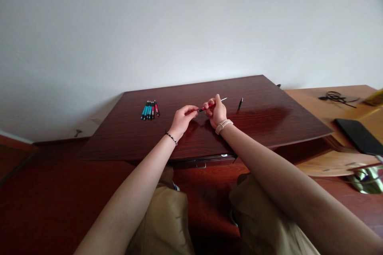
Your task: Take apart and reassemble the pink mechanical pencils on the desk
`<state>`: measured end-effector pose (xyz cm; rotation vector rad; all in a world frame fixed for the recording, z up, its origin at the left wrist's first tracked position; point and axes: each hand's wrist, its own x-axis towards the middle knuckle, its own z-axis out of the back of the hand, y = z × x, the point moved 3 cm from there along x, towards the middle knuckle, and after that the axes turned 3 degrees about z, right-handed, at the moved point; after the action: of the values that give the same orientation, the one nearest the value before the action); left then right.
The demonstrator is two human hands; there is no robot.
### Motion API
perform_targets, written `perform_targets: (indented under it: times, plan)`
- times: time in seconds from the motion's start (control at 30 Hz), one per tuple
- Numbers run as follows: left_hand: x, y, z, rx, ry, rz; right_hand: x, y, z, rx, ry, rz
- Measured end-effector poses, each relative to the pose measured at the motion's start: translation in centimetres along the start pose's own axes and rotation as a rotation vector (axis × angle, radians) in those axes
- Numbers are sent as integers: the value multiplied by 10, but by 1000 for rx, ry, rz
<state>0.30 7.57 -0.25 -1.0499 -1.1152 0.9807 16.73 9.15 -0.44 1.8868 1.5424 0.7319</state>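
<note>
Pale, bare wall (155, 28) rises behind a dark, glossy wooden tabletop (125, 143), with a lighter wooden desk (305, 99) to the right bearing a black cable (336, 97) and a dark, flat, phone-like object (357, 135). Over the middle of the tabletop the two hands meet on one red-and-black pen (202, 109): the left hand (183, 121) pinches its black end between thumb and fingers, while the right hand (218, 112) is curled round the red part. Beyond the right hand sticks out a slim, pale rod (224, 99), perhaps a refill, though the fingers hide how it sits. A small black pen part (240, 103) lies apart to the right, and a row of blue and red pens (149, 110) lies to the left.

Judging by its look, the pen should be very light, stiff and rather smooth, apt to roll if put down loose. It is best gripped by the barrel with fingertips; the thin rod would likely bend under a hard squeeze, so light handling suits it.
</note>
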Motion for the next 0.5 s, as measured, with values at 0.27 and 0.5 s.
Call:
perform_targets:
  times: [0.27, 0.5]
  plan:
    - [1, 5, 3, -126, -32, 54, 7, -7, -1, -7, -48, 44]
    - [1, 2, 1, -97, -22, 47, 8, -10, 2, -41, -15, 72]
